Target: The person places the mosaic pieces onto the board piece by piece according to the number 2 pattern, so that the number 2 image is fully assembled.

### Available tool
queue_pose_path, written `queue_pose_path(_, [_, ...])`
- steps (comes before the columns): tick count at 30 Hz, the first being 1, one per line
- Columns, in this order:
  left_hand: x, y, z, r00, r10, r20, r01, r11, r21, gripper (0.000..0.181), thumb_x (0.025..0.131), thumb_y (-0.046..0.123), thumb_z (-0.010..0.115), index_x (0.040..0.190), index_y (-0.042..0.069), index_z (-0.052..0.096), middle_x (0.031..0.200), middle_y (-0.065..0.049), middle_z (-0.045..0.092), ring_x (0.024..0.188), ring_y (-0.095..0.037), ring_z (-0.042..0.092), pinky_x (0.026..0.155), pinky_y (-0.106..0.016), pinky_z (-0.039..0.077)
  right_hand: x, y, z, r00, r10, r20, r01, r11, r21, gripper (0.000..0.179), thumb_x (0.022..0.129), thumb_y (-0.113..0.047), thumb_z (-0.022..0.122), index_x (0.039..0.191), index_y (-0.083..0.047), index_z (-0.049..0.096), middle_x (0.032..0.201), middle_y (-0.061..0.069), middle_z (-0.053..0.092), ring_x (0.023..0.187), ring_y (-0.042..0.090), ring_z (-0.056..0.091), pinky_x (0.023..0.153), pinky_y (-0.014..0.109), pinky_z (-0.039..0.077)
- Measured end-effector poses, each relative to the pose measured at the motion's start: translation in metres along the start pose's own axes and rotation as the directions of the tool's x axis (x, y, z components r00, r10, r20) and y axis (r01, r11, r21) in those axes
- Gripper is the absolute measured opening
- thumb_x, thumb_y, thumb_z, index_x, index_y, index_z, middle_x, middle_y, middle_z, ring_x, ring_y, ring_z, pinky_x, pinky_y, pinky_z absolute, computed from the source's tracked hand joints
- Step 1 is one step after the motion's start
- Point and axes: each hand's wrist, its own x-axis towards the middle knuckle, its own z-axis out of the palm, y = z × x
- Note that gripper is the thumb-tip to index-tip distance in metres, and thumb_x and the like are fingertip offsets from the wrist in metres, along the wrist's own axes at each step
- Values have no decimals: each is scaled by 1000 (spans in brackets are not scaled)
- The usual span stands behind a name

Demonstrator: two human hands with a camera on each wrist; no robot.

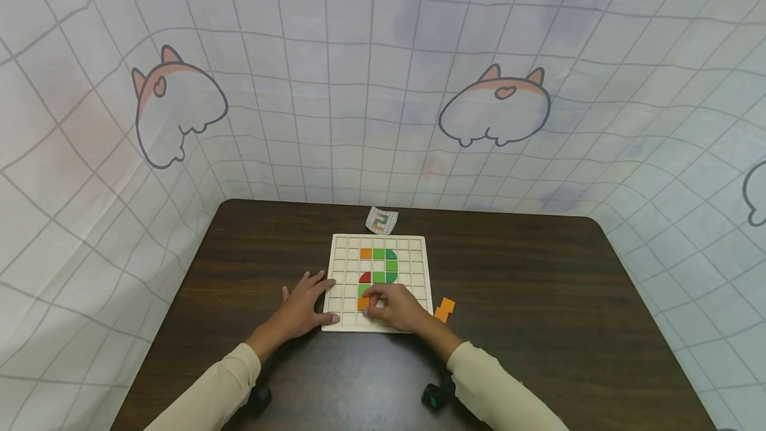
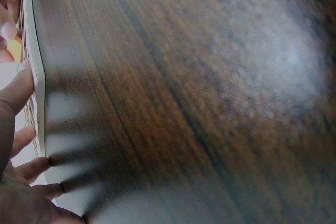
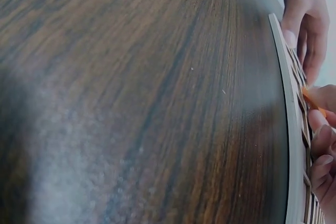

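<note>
A cream grid board (image 1: pixel 415 271) lies on the table. Coloured tiles fill some cells: an orange square (image 1: pixel 366 254), several green squares, a red quarter-round (image 1: pixel 366 277) and dark green rounded ones at the corners. My left hand (image 1: pixel 302 308) rests at the board's left side, fingers spread, thumb and fingertips on its rim. Over the lower middle cells, my right hand (image 1: pixel 395 306) pinches an orange square tile (image 3: pixel 313 100) between thumb and fingers, right at the grid. In the head view that orange tile (image 1: pixel 363 303) shows below a green square (image 1: pixel 364 290), partly covered by the fingers.
Loose orange tiles (image 1: pixel 443 309) lie just off the board's right edge. A small patterned card (image 1: pixel 381 221) sits behind the board. The dark wooden table (image 1: pixel 538 298) is bordered by a gridded cloth (image 1: pixel 371 151) at the back and sides.
</note>
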Motion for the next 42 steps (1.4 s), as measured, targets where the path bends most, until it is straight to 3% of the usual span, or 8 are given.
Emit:
queue_pose_path(15, [-1,0,0,1000,12,-4,-12,1000,-9,76,83,42,81,147,14,52,160,-20,35,151,-49,19,104,-85,9,1,-2,1,1000,1,-9,-2,997,-71,19,90,-19,76,106,-11,74,80,-8,63,72,3,53,71,23,47])
queue_pose_path(29, [-1,0,-1,1000,-5,-3,5,1000,-9,76,83,42,81,147,14,51,161,-19,34,151,-48,18,106,-84,7,2,-2,-3,1000,-15,19,16,998,-62,19,90,-18,75,107,-10,73,81,-8,64,73,2,53,72,22,47])
queue_pose_path(33, [-1,-1,0,1000,-7,-3,7,1000,-2,76,83,42,81,147,15,51,161,-19,34,152,-48,18,106,-84,7,-2,3,-11,999,-34,37,35,999,-23,22,91,-20,75,111,-10,72,87,-6,67,77,4,55,73,21,47])
queue_pose_path(42, [-1,-1,3,1000,6,-13,-6,1000,-5,76,83,40,82,148,15,51,161,-18,34,152,-46,18,106,-84,7,-24,27,-47,999,-29,13,28,995,93,26,95,-19,71,118,-5,69,94,1,68,68,6,52,62,21,46])
